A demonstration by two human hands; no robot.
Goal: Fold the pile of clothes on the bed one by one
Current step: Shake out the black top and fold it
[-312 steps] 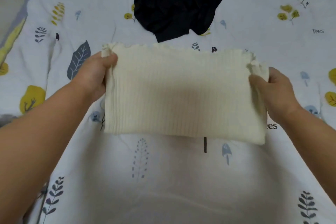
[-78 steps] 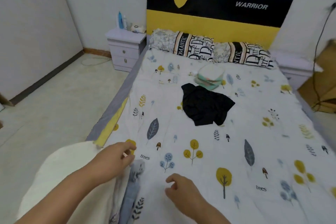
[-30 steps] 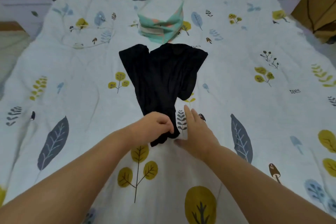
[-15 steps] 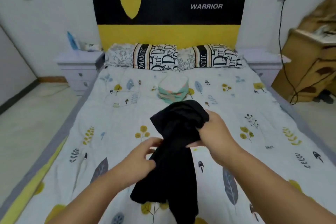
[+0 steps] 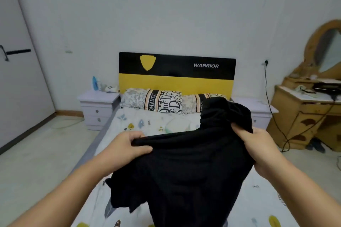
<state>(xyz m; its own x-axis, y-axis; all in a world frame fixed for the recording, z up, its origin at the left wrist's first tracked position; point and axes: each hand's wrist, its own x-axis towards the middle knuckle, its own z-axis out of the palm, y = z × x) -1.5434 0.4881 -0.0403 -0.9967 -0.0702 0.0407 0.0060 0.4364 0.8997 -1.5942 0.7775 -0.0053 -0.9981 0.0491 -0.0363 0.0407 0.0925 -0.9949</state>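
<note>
From the head camera, both hands hold a black garment (image 5: 186, 167) up in the air over the foot end of the bed (image 5: 132, 121). The left hand (image 5: 127, 148) pinches a bunched edge of the cloth between thumb and curled fingers, on the side toward the bed's left edge. The right hand (image 5: 262, 147) has its fingers closed round another gathered part of the same edge, higher and toward the right edge, where a lump of fabric rises above the knuckles. Between the two hands the cloth stretches in a shallow sag, and the rest hangs down in loose folds toward the patterned bedcover; what kind of garment it is cannot be told, as it is crumpled and uniformly dark. Behind it, near the middle of the bed, a pale folded bundle with a mint-green trim (image 5: 177, 126) lies on the cover, partly hidden by the black cloth. Printed pillows (image 5: 158, 102) lean against the black-and-yellow headboard (image 5: 177, 73) at the head end. A white nightstand (image 5: 98, 108) stands beside the bed's left edge, and a wooden dressing table (image 5: 306, 116) stands off to the right.
</note>
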